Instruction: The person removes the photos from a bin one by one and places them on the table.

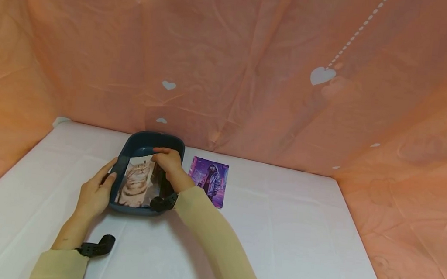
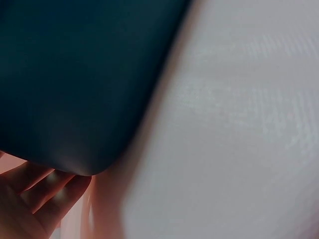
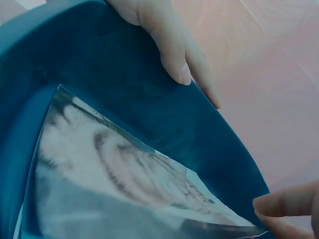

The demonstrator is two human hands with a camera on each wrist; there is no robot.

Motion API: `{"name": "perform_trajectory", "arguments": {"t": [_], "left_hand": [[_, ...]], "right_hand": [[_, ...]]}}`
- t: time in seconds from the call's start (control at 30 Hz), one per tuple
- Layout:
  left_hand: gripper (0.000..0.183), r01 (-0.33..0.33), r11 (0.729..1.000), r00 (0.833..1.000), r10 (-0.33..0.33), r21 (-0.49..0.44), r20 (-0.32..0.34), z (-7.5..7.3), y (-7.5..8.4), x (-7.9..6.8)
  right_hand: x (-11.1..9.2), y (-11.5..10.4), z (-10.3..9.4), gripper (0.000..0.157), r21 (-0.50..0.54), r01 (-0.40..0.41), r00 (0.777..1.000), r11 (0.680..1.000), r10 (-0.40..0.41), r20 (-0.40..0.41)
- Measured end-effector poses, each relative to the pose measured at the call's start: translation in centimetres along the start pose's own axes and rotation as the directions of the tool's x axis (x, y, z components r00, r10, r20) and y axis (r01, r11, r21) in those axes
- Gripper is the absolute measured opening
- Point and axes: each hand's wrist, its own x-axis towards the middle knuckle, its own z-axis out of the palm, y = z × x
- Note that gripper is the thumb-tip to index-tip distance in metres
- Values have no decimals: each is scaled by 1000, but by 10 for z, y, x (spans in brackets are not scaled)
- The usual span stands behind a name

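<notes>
A dark teal rectangular plastic basin [image 1: 150, 138] is tilted up at the far left of the table. My left hand [image 1: 95, 193] grips its left side. The right wrist view shows that thumb [image 3: 175, 64] over the rim, while the left wrist view shows the fingers [image 2: 60, 199] against the outside. Inside the basin leans a photo card of a tabby cat [image 1: 137, 185]. My right hand [image 1: 170, 164] reaches over the basin and pinches the card's upper right corner, seen close up as fingertips [image 3: 279, 204] in the right wrist view.
Just right of the basin, a purple card with a hooded figure [image 1: 212, 180] lies on the white tabletop [image 1: 287, 232], partly covered by my right forearm. Pink-orange sheeting with white hearts [image 1: 229, 70] rises behind the table and along both sides.
</notes>
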Motion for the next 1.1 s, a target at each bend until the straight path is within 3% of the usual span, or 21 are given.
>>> {"name": "perform_trajectory", "arguments": {"t": [0.23,0.67,1.1], "left_hand": [[48,-2,1000,1000,2,3,0,1,0,0],[47,-21,1000,999,21,8,-27,1,-1,2],[47,-22,1000,999,22,-6,-36,2,-2,3]], "right_hand": [[1,4,-2,29,-34,32,999,999,-32,18],[-2,-2,-16,24,37,146,989,989,-144,-32],[-5,-4,-39,27,66,152,988,986,-150,-35]]}}
